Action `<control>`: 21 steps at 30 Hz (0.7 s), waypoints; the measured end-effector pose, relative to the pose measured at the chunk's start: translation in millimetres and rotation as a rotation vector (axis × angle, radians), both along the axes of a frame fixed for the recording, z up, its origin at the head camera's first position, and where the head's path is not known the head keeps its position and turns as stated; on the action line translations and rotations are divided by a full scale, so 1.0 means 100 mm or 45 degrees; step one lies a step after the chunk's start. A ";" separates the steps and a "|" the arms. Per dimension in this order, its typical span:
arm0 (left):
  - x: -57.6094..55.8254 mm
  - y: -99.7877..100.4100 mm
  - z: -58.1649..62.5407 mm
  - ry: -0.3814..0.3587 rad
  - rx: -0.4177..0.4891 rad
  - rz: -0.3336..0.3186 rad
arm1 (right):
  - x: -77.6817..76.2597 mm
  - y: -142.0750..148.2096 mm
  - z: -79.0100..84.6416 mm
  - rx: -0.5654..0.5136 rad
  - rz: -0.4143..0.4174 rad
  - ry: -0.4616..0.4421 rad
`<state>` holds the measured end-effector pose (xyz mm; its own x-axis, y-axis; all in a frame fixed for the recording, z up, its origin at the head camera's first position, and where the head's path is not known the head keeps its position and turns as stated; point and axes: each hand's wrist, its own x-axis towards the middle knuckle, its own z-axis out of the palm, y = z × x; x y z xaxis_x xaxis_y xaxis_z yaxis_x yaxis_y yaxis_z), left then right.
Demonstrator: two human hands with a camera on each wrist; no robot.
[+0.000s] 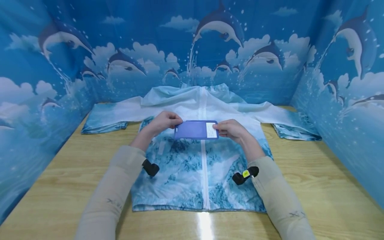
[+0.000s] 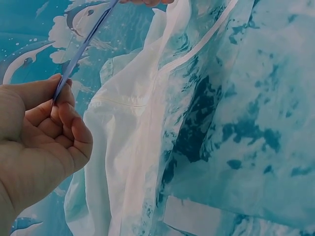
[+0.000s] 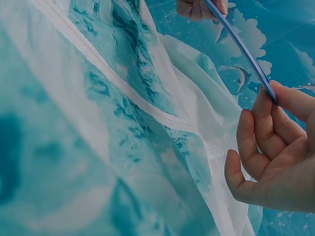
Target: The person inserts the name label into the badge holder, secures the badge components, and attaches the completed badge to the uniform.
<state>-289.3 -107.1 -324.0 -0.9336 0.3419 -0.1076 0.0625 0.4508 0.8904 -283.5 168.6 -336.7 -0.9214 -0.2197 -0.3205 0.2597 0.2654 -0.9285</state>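
A flat purple card holder (image 1: 192,130), with a white printed label at its right end, is held up sideways above the jacket. My left hand (image 1: 166,122) pinches its left end between thumb and fingers. At the other end, my right hand (image 1: 232,129) pinches the label side. Both wrist views show the holder edge-on, a thin strip (image 2: 83,51) at the left hand and a thin strip (image 3: 243,49) at the right. Beneath lies a blue and white zip-up jacket (image 1: 177,180), spread flat with sleeves out to both sides and the ends folded back.
The jacket rests on a light wood-grain table (image 1: 69,186). Blue curtains with dolphins and clouds (image 1: 150,40) enclose the back and both sides. Small black cameras are strapped to both wrists, the left camera (image 1: 151,168) and the right camera (image 1: 240,178).
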 end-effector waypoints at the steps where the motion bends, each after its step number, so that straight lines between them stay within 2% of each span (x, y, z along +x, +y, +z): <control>1: 0.00 0.01 0.00 -0.003 0.000 0.002 | 0.00 0.00 0.00 -0.008 -0.001 0.000; 21: -0.02 0.08 -0.02 -0.063 0.051 0.047 | 0.02 -0.03 0.00 -0.044 -0.012 0.003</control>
